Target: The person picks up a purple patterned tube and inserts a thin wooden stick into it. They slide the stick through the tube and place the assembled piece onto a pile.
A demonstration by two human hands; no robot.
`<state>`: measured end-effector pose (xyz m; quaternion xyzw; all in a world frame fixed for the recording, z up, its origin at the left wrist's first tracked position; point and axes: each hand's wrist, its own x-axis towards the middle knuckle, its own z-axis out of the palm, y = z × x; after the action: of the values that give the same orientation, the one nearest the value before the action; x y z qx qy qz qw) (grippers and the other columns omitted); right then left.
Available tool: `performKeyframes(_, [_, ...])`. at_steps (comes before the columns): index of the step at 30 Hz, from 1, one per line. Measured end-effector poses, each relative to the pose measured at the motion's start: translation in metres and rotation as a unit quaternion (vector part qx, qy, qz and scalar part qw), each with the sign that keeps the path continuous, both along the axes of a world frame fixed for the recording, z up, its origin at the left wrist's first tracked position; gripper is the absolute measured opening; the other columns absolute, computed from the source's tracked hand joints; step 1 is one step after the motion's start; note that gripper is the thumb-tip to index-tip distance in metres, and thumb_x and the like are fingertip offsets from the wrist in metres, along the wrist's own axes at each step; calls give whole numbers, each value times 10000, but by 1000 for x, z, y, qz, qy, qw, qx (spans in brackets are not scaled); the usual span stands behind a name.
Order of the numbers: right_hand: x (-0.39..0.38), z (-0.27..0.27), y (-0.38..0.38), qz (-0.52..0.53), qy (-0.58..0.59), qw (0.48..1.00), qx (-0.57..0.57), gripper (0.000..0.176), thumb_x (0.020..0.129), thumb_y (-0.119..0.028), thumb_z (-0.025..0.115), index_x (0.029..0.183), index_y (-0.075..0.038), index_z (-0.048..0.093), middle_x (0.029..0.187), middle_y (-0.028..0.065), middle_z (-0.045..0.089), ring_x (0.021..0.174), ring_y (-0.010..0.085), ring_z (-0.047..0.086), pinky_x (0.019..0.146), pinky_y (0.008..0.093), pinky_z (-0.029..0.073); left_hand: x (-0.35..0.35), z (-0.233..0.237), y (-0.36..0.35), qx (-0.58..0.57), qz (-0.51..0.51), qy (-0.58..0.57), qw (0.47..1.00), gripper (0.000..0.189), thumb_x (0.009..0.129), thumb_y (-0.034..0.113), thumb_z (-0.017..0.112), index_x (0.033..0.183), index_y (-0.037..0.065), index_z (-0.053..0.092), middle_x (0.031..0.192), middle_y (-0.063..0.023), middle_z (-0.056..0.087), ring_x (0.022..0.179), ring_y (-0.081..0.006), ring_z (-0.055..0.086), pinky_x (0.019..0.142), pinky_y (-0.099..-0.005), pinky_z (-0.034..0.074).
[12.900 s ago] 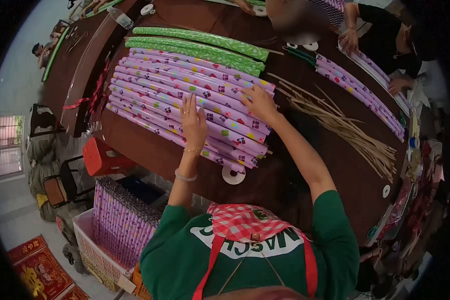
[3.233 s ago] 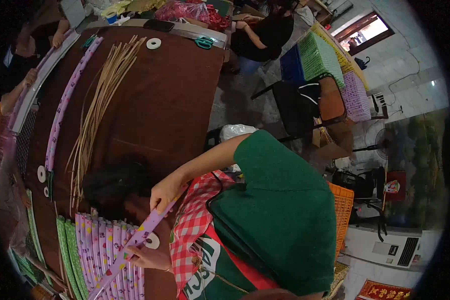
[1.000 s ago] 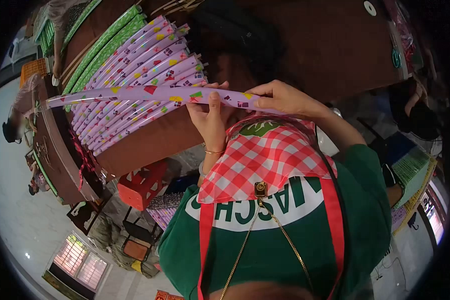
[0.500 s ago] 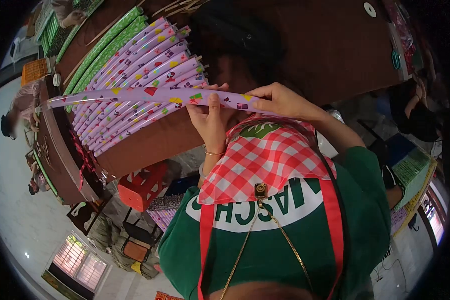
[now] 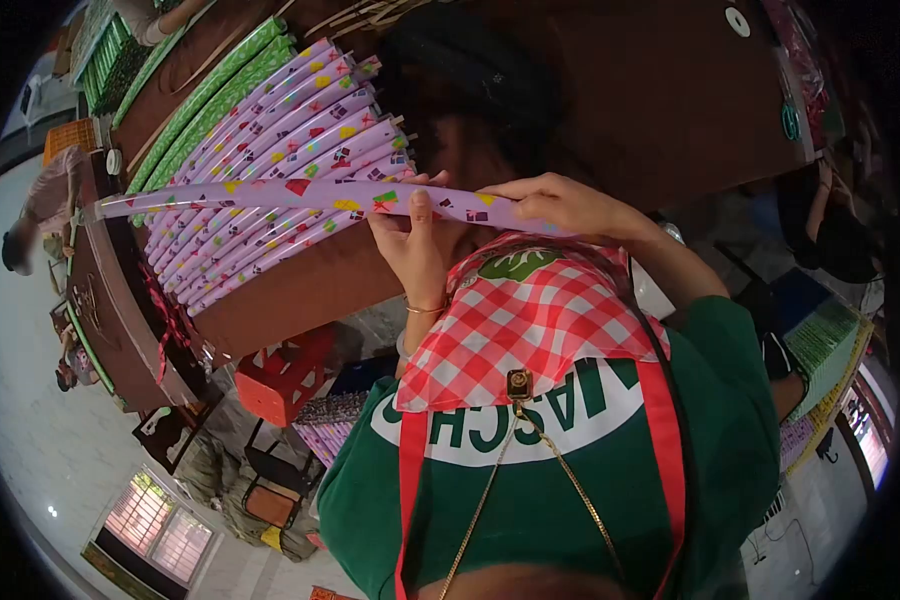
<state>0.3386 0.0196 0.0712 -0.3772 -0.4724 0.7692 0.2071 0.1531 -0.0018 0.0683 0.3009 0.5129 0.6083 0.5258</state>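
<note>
Left hand (image 5: 420, 245) and right hand (image 5: 560, 205), fingers closed around a purple wrapped rod (image 5: 270, 193); its unsupported left end may snag the stacked rods (image 5: 270, 120).

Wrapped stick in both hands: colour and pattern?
The wrapped stick is lilac with small red, yellow and green shapes; clearest in the head view.

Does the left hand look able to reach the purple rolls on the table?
Probably yes: the left hand is close to the purple rolls, nothing between, but it grips a long roll with the right hand.
</note>
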Motion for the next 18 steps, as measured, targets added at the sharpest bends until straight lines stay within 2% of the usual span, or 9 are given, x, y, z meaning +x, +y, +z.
performKeyframes(4, [19, -1, 11, 38, -19, 999, 27, 428, 788, -89, 428, 1191, 27, 514, 989, 127, 623, 881, 150, 549, 833, 229, 402, 0, 2, 1, 1, 3, 2, 1000, 251, 902, 143, 504, 1079, -15, 423, 1015, -138, 570, 920, -233, 591, 770, -335, 498])
performKeyframes(6, [25, -4, 9, 23, -26, 999, 42, 366, 804, -122, 455, 1132, -15, 579, 938, 104, 639, 795, 137, 548, 740, 250, 424, -2, 1, 2, 3, 4, 0, 1000, 244, 904, 149, 501, 1067, -20, 434, 1008, -143, 577, 914, -226, 592, 773, -330, 496])
performKeyframes(8, [29, -5, 7, 32, -50, 997, 39, 368, 802, -121, 457, 1134, -21, 580, 936, 104, 639, 782, 130, 545, 727, 244, 425, -6, 0, 3, 2, 1, -36, 999, 298, 869, 86, 550, 1099, 1, 379, 1020, -114, 523, 932, -257, 580, 840, -380, 468])
performKeyframes(13, [36, -7, 5, 58, -61, 996, 42, 377, 793, -110, 477, 1149, -32, 572, 930, 101, 638, 739, 110, 536, 695, 232, 435, -8, -4, 3, 10, -7, -31, 999, 295, 875, 78, 536, 1111, -4, 379, 1028, -113, 520, 936, -261, 576, 869, -386, 458])
performKeyframes(15, [36, -6, 5, 69, -54, 996, 28, 399, 791, -70, 488, 1180, 10, 531, 1069, 114, 609, 926, 126, 557, 839, 240, 419, -7, -5, 3, 7, -6, -39, 999, 297, 876, 77, 533, 1115, -6, 377, 1028, -112, 520, 934, -261, 577, 875, -386, 455])
performKeyframes(16, [36, -5, 5, 69, -54, 996, 28, 399, 791, -70, 488, 1180, 10, 531, 1069, 114, 609, 926, 126, 557, 839, 240, 419, -7, -5, 3, 13, -6, -35, 999, 301, 876, 76, 533, 1119, -6, 375, 1032, -113, 521, 937, -264, 577, 876, -386, 454])
performKeyframes(18, [34, -4, 3, 51, -68, 993, 78, 366, 819, -113, 503, 1172, -30, 551, 977, 108, 634, 810, 112, 563, 747, 239, 451, -7, -4, 2, 19, -7, -30, 999, 304, 876, 76, 532, 1123, -5, 374, 1036, -114, 521, 939, -266, 577, 877, -386, 452])
